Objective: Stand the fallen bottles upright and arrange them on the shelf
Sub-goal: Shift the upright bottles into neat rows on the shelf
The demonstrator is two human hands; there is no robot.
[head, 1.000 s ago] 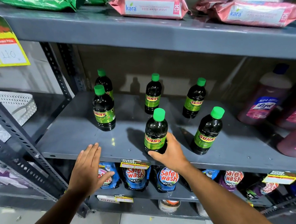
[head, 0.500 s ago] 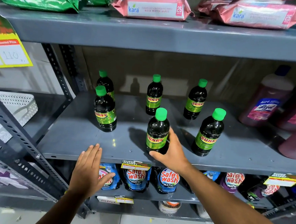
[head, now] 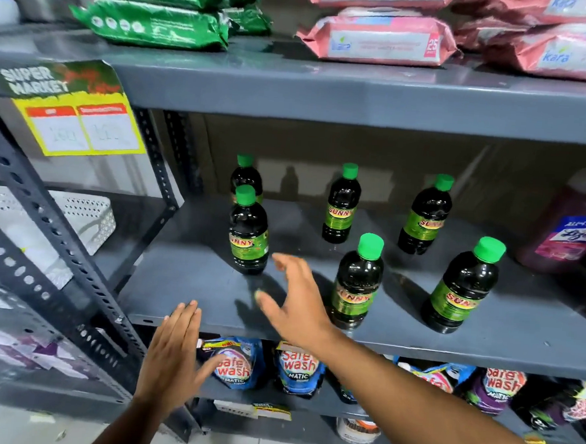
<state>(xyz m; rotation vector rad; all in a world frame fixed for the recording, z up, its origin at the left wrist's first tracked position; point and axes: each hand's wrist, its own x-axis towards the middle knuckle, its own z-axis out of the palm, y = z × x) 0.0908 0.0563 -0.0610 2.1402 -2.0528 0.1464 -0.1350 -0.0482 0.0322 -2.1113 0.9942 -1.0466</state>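
Several dark bottles with green caps and green SUNNY labels stand upright on the grey middle shelf (head: 191, 294). The front row holds a left bottle (head: 248, 233), a middle bottle (head: 355, 284) and a right bottle (head: 460, 288). Behind stand a back left bottle (head: 245, 176), a back middle bottle (head: 341, 204) and a back right bottle (head: 425, 216). My right hand (head: 297, 304) hovers open above the shelf between the front left and front middle bottles, touching neither. My left hand (head: 173, 355) is open with fingers flat at the shelf's front edge.
A pink Lizol bottle (head: 569, 225) stands at the shelf's right end. Wipes packs, green (head: 152, 24) and pink (head: 381, 38), lie on the shelf above. Safewash pouches (head: 296, 369) fill the shelf below. A white perforated basket (head: 86, 216) sits in the left bay behind slotted steel posts (head: 44, 223).
My right hand has let go of the front middle bottle and moved left, fingers spread. The view has shifted left and closer. My left hand stays at the shelf edge.
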